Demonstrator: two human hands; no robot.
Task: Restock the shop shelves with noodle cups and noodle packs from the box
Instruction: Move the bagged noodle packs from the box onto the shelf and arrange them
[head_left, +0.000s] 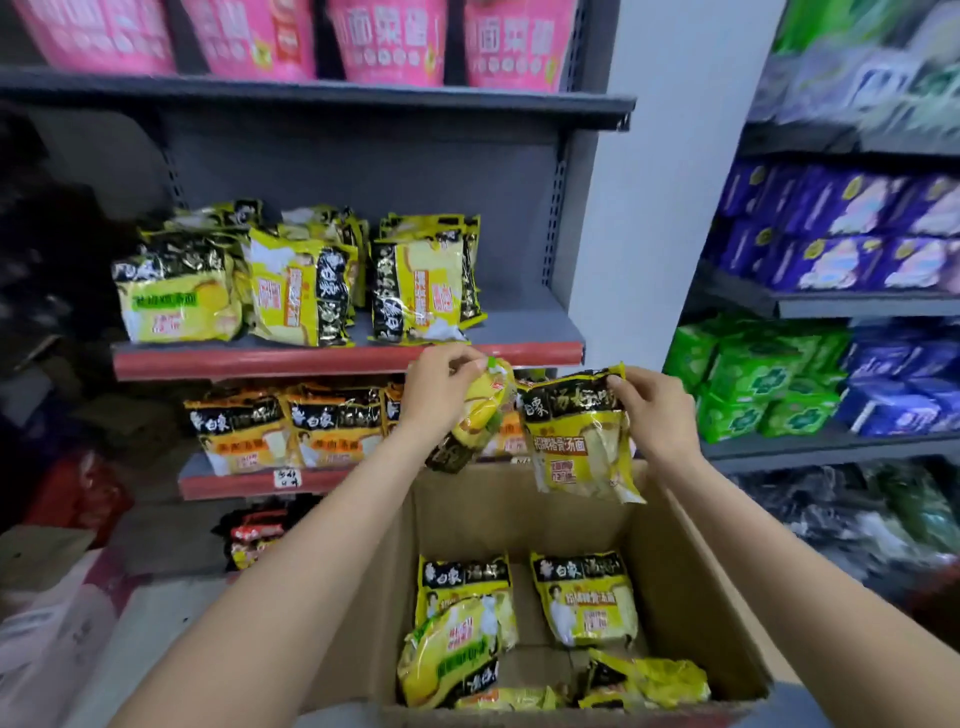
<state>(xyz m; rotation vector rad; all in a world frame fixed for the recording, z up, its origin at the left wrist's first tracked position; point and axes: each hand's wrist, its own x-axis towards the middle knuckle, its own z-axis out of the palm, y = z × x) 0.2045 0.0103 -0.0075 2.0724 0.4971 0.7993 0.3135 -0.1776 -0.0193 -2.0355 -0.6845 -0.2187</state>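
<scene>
Cardboard box (670, 597): open, low centre of view; taken as the landmark for all places below.

Noodle packs in box (584, 600): several yellow-and-black packs lying loose on the box floor, some flat, some crumpled toward the near wall.

Left hand (441, 384): above the box's far rim, fingers curled round the top edge of a yellow pack (480, 415) that hangs tilted, its dark end lowest.

Right hand (649, 410): above the far right of the box, thumb and fingers pinching the upper corner of a second pack (582, 431), which hangs face-on to the camera. The two held packs sit just beside each other; whether they touch cannot be told.

Middle shelf (524, 332): beyond and above the box, red front edge; three clusters of matching yellow packs stand on its left and centre, with bare board to the right.

Lower shelf (228, 480): beyond the box and left of the held packs, carrying orange-and-black packs.

Upper shelf (311, 88): highest above the box, holding pink noodle cups (392, 41).

Step in hand, as judged: two packs lifted clear of the box, not yet shelved; restocking partway, stock remaining in the box.

Next move calls for: raising both packs to the middle shelf's bare right end, standing them upright, faces forward, beside the existing row.
</scene>
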